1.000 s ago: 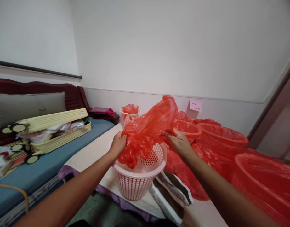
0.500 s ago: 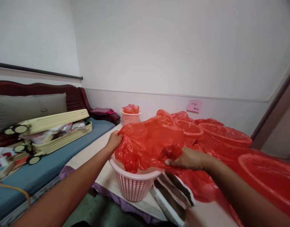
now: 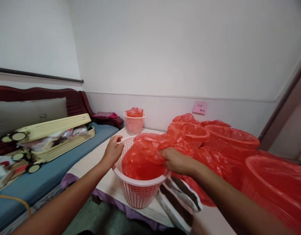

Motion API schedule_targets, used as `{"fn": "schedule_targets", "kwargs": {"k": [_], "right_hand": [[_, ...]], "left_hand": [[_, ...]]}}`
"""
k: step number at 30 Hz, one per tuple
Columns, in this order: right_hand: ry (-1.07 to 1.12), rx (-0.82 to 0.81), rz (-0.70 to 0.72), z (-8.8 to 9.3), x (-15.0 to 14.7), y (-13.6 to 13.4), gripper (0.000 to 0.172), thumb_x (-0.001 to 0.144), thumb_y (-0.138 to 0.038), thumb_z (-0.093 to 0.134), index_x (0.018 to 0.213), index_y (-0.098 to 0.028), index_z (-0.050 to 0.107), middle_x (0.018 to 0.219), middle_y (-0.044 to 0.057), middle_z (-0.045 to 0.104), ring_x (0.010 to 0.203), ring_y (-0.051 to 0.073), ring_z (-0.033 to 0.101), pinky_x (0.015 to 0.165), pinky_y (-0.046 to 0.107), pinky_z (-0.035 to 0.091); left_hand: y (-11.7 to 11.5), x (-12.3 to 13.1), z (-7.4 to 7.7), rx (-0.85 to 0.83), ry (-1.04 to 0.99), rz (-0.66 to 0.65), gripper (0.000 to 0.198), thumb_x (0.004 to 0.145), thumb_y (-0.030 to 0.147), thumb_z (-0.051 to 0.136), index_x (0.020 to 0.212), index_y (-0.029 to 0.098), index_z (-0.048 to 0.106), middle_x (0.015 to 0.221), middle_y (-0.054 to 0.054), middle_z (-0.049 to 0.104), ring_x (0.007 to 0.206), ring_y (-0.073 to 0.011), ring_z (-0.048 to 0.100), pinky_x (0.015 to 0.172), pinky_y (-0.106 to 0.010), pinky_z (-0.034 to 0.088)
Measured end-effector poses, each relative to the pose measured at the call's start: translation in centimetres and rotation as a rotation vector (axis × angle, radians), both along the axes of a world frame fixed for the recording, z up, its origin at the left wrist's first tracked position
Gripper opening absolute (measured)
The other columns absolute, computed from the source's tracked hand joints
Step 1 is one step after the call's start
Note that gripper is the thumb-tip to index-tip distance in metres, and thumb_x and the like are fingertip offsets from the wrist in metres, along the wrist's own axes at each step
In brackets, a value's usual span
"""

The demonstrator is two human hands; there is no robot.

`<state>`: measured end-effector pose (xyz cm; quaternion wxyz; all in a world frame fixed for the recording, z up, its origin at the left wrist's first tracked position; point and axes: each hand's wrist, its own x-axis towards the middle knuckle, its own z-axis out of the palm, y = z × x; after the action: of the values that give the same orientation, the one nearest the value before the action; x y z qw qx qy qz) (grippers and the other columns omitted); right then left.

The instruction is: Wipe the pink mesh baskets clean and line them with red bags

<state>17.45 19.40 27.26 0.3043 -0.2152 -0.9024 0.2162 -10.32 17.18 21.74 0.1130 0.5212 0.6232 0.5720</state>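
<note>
A pale pink latticed plastic basket (image 3: 140,192) stands upright in front of me. A thin red plastic bag (image 3: 145,156) sags into it and spills over its right rim. My right hand (image 3: 176,160) is closed on the gathered part of that bag, above the basket's right side. At the left rim, my left hand (image 3: 113,150) is open, its fingers bent and apart, with nothing in them. Whether it touches the rim is hard to tell. A pair of grey fleece-lined slippers or boots (image 3: 179,199) lies close to the basket on the right.
Several red-lined baskets (image 3: 232,135) crowd the right side. A small pink basket (image 3: 134,125) with red plastic in it stands by the wall. An open cream suitcase (image 3: 59,130) rests on the blue mattress (image 3: 67,160) at left. A pink note (image 3: 200,108) is on the wall.
My left hand has let go of the red bag and lies at the rim. The bag has dropped lower into the basket. My right hand has moved left and slightly up, still gripping it.
</note>
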Motion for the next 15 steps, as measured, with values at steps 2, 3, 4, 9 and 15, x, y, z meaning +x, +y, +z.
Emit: {"fn": "schedule_targets", "kwargs": {"k": [2, 3, 4, 9, 15], "right_hand": [[0.012, -0.060, 0.036, 0.8, -0.1, -0.2, 0.016, 0.076, -0.012, 0.057, 0.064, -0.021, 0.064, 0.068, -0.003, 0.068, 0.067, 0.016, 0.065, 0.062, 0.026, 0.052], [0.038, -0.062, 0.031, 1.2, -0.1, -0.3, 0.018, 0.079, -0.011, 0.054, 0.069, -0.021, 0.065, 0.076, -0.002, 0.070, 0.074, 0.017, 0.066, 0.067, 0.028, 0.053], [0.058, -0.044, 0.023, 1.4, -0.1, -0.5, 0.019, 0.081, -0.011, 0.051, 0.073, -0.021, 0.065, 0.082, 0.000, 0.069, 0.079, 0.019, 0.065, 0.071, 0.030, 0.052], [-0.189, 0.105, 0.106, 0.1, -1.5, -2.6, 0.019, 0.074, -0.005, 0.052, 0.080, -0.020, 0.062, 0.093, 0.004, 0.067, 0.087, 0.019, 0.062, 0.081, 0.032, 0.048], [-0.454, 0.173, 0.258, -2.7, -3.8, -4.5, 0.006, 0.076, -0.015, 0.059, 0.082, -0.017, 0.060, 0.088, 0.004, 0.067, 0.082, 0.018, 0.061, 0.077, 0.029, 0.044]], "left_hand": [[-0.5, 0.2, 0.0, -0.053, -0.039, -0.045, 0.021, 0.085, 0.028, 0.067, 0.101, 0.016, 0.061, 0.104, -0.004, 0.063, 0.094, -0.0187, 0.060, 0.088, -0.042, 0.050], [-0.8, 0.4, 0.2, -0.082, -0.072, -0.077, 0.021, 0.085, 0.029, 0.067, 0.099, 0.016, 0.061, 0.098, -0.003, 0.063, 0.088, -0.0174, 0.061, 0.083, -0.040, 0.051], [-1.0, 0.6, 0.4, -0.114, -0.114, -0.117, 0.021, 0.085, 0.032, 0.066, 0.097, 0.016, 0.061, 0.093, -0.002, 0.063, 0.082, -0.0162, 0.061, 0.077, -0.037, 0.052], [-1.6, 1.4, 2.8, -0.191, -0.320, -0.337, 0.049, 0.087, 0.062, 0.047, 0.089, 0.016, 0.063, 0.089, -0.006, 0.068, 0.075, -0.0172, 0.065, 0.066, -0.032, 0.052], [-1.6, 2.1, 5.8, -0.307, -0.312, -0.503, 0.055, 0.078, 0.069, 0.054, 0.093, 0.017, 0.067, 0.090, -0.011, 0.074, 0.078, -0.0247, 0.069, 0.067, -0.039, 0.055]]}}
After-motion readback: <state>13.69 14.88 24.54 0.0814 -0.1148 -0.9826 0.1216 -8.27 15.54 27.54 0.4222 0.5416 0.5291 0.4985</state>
